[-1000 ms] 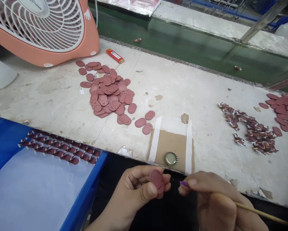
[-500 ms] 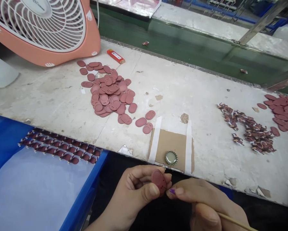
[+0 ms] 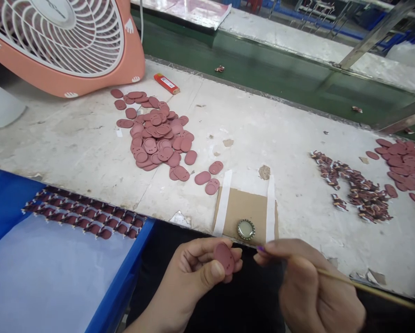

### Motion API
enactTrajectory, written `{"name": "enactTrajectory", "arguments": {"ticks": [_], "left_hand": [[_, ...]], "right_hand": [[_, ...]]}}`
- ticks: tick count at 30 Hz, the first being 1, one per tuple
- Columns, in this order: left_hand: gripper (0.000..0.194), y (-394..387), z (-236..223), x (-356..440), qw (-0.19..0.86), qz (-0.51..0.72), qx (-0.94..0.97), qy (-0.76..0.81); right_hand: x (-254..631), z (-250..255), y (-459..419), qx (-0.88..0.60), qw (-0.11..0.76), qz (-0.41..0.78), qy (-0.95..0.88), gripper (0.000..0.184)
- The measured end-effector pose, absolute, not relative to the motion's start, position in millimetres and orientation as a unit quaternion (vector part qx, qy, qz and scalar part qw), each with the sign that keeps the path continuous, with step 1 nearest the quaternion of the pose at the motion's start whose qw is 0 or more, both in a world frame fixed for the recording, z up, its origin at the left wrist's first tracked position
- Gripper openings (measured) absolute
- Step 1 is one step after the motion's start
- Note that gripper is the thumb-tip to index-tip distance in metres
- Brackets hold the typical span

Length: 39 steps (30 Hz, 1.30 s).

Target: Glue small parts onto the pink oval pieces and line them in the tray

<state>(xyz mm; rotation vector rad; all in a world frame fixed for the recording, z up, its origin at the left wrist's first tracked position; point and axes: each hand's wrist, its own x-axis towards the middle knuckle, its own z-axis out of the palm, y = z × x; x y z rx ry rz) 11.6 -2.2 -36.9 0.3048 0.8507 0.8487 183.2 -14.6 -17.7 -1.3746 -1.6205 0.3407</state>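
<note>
The disc (image 3: 224, 257), a dull red oval, is at lower centre of the frame, pinched between the thumb and fingers of my left hand (image 3: 193, 275). To its right and apart from it, my right hand (image 3: 308, 282) grips a thin stick (image 3: 370, 289), with something purple at the fingertips. Above, a cap (image 3: 246, 229) lies on cardboard (image 3: 247, 201) at the tabletop's (image 3: 287, 125) near edge. More discs (image 3: 159, 131) are heaped left of centre, figures (image 3: 362, 192) at the right; a fan (image 3: 69, 41) stands upper left, a blue tray (image 3: 125, 273) lower left.
</note>
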Motion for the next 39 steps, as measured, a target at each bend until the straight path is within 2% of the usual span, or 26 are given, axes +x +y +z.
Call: {"name": "enactTrajectory", "arguments": {"ticks": [3, 10, 15, 21, 27, 36, 39], "left_hand": [[0.027, -2.6, -37.7, 11.7, 0.814, 0.395, 0.14, 0.401], [0.027, -3.7, -41.2, 11.3, 0.82, 0.388, 0.148, 0.394], [0.026, -2.5, -38.1, 11.5, 0.818, 0.388, 0.146, 0.399], [0.027, -0.7, -30.7, 13.8, 0.819, 0.389, 0.138, 0.398], [0.027, -1.0, -25.5, 15.7, 0.81, 0.396, 0.134, 0.411], [0.025, -0.3, -34.9, 15.3, 0.817, 0.386, 0.162, 0.397], [0.031, -3.2, -37.1, 14.3, 0.805, 0.381, 0.17, 0.421]], "right_hand": [[193.8, -25.0, -5.7, -0.575, 0.419, 0.112, -0.694, 0.022], [194.6, -31.2, -0.8, -0.563, 0.4, 0.109, -0.715, 0.019], [191.4, -22.6, -11.2, -0.569, 0.45, 0.131, -0.676, 0.024], [175.4, -10.4, -20.8, -0.486, 0.545, 0.235, -0.642, 0.026], [169.1, -9.2, -18.9, -0.496, 0.523, 0.23, -0.655, 0.025], [175.4, -5.5, -18.7, -0.497, 0.44, 0.203, -0.72, 0.023], [176.4, -6.6, -19.3, -0.481, 0.436, 0.191, -0.736, 0.022]]}}
